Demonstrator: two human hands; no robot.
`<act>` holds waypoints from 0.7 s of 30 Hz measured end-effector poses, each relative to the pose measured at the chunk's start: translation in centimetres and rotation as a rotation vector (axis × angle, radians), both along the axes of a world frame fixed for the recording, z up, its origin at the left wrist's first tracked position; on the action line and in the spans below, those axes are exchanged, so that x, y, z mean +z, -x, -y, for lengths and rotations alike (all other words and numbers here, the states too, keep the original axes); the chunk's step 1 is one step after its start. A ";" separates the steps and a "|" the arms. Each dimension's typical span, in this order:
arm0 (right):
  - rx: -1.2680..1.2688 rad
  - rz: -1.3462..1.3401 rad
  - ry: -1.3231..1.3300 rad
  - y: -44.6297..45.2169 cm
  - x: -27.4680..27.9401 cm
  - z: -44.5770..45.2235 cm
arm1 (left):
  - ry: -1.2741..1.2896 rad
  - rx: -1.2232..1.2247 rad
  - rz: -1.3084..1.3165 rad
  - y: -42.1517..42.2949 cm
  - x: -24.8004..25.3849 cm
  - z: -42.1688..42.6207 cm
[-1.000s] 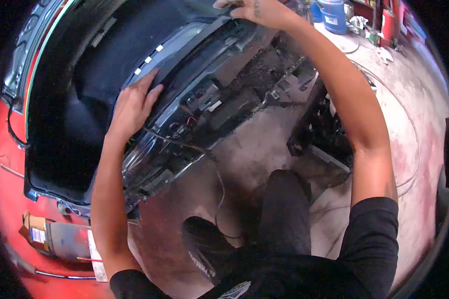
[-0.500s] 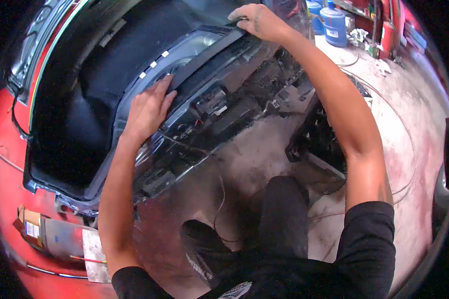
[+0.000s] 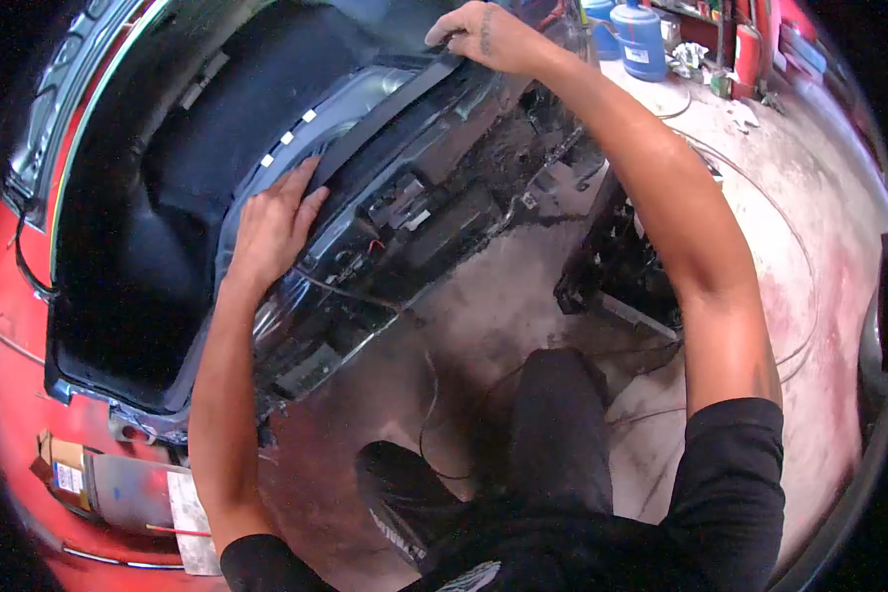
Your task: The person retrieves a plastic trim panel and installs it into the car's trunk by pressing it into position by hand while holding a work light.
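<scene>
A long, flat dark grey strip [image 3: 390,113] lies slantwise along the rear edge of an open car trunk [image 3: 118,257]. My left hand [image 3: 269,225] is at its near end, the thumb on one side and the fingers stretched along the other. At the far end, the curled fingers of my right hand [image 3: 493,37] grip the strip; the fingertips are partly hidden. Below the strip runs the car's bare black rear panel [image 3: 444,222], with a latch-like part [image 3: 400,202] and a hanging cable [image 3: 340,289]. Several small white marks [image 3: 288,138] line the trunk's inner edge.
Blue water jugs [image 3: 639,44] and a red cylinder [image 3: 747,59] stand at the upper right. A black part [image 3: 622,261] sits on the dusty floor [image 3: 740,212], where a thin hose curves. Lower left, a cardboard box [image 3: 66,474] rests on a red surface [image 3: 10,395].
The trunk, strip and both hands appear slightly further left in view, mostly as the camera turns. Both hands stay at the same ends of the strip.
</scene>
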State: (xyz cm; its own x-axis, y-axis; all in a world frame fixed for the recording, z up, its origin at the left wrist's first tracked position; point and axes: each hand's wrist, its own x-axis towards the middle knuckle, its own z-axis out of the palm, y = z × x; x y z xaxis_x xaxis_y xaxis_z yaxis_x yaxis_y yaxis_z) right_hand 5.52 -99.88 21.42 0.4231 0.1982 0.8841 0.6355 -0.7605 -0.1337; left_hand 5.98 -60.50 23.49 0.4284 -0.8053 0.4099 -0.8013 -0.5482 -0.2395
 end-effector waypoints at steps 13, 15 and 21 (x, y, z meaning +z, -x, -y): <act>0.008 -0.924 -0.372 6.1 -1.4 -1.5 | 0.052 -0.046 -0.027 -0.5 -0.1 -0.2; 0.059 -0.997 -0.407 5.6 -1.6 -1.9 | 0.052 -0.060 -0.008 -0.3 -0.2 -0.2; 0.118 -0.965 -0.530 4.5 -2.3 -1.5 | 0.023 0.014 -0.097 1.1 0.3 0.0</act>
State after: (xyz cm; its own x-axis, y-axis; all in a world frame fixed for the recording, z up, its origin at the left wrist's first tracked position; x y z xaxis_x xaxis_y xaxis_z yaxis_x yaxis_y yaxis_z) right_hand 0.99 -98.38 19.10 0.9837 -0.0236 0.1783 0.1540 -0.4017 -0.9027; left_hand 4.91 -60.54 23.78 0.4782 -0.7899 0.3838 -0.8125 -0.5639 -0.1482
